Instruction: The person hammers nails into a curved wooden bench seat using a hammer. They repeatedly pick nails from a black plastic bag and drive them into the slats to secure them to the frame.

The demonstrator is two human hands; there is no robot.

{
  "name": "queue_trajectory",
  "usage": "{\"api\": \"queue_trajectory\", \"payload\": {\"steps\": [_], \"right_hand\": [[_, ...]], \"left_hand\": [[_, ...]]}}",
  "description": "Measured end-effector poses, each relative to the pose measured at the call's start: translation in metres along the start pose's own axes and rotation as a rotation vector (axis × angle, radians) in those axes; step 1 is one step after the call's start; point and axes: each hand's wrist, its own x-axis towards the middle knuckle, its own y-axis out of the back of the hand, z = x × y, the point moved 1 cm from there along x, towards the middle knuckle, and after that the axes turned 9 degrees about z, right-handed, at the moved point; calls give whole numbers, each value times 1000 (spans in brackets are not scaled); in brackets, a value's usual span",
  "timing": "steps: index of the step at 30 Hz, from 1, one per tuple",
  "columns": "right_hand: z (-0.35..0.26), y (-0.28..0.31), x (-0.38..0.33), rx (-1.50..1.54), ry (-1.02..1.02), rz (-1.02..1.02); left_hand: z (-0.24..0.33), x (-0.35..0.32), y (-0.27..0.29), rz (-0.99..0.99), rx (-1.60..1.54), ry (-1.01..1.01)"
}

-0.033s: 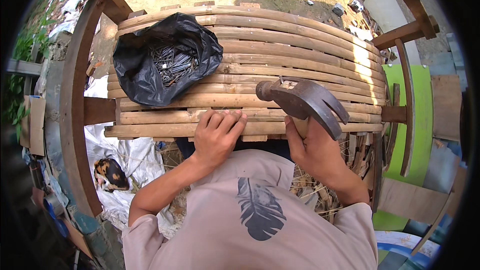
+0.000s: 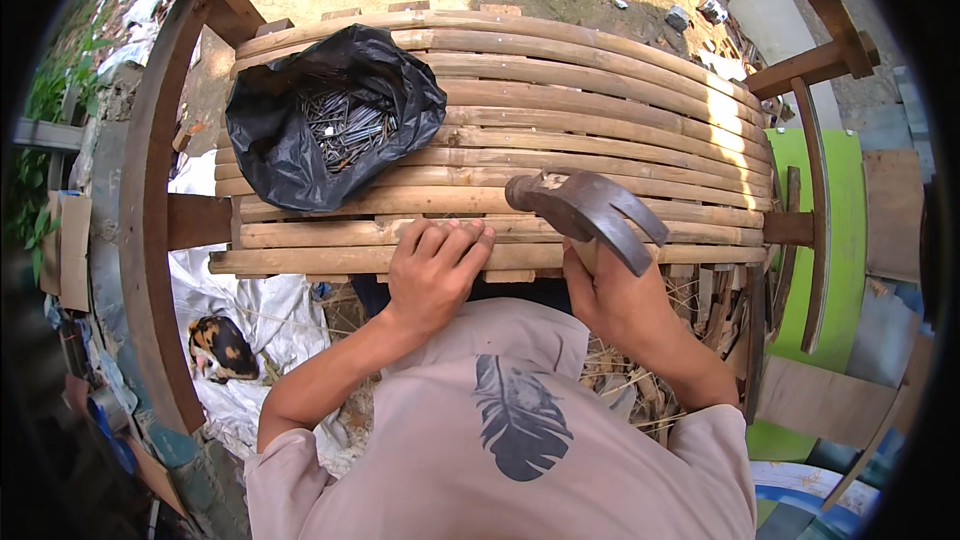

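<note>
My right hand [image 2: 625, 298] grips a claw hammer [image 2: 585, 208] by its handle, just past the near edge of the bamboo slats. The dark metal head hangs over the nearest slats, its round face toward the left and its split claw toward the right. My left hand [image 2: 432, 270] lies at the near edge of the bamboo slat bench [image 2: 600, 95], fingers curled together on the front slats. Its thumb and anything under the fingertips are hidden. Beyond it, on the left, an open black plastic bag [image 2: 285, 165] holds many loose nails [image 2: 350, 125].
Dark wooden posts [image 2: 150, 210] rise at the left, with a wooden frame [image 2: 815, 210] at the right. A calico cat [image 2: 222, 348] lies on white sheeting [image 2: 280, 290] at the lower left. A green board [image 2: 845, 230] and wood panels stand at the right.
The hammer has shifted slightly left and down, with my right hand moving along with it. My left hand and the bag of nails stay where they were.
</note>
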Motion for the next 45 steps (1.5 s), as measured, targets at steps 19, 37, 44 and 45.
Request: {"api": "queue_trajectory", "payload": {"steps": [19,37,44,45], "right_hand": [[-6,5,1,59,56,211],[18,-23,-19,-14,-126,-142],[-1,-2,-9,121,142,415],[9,-13,-12,65,96,257]], "left_hand": [[-4,2,-3,16,-10,28],[-3,0,-6,18,-8,21],[-3,0,-5,3,6,28],[-3,1,-5,0,9,21]]}}
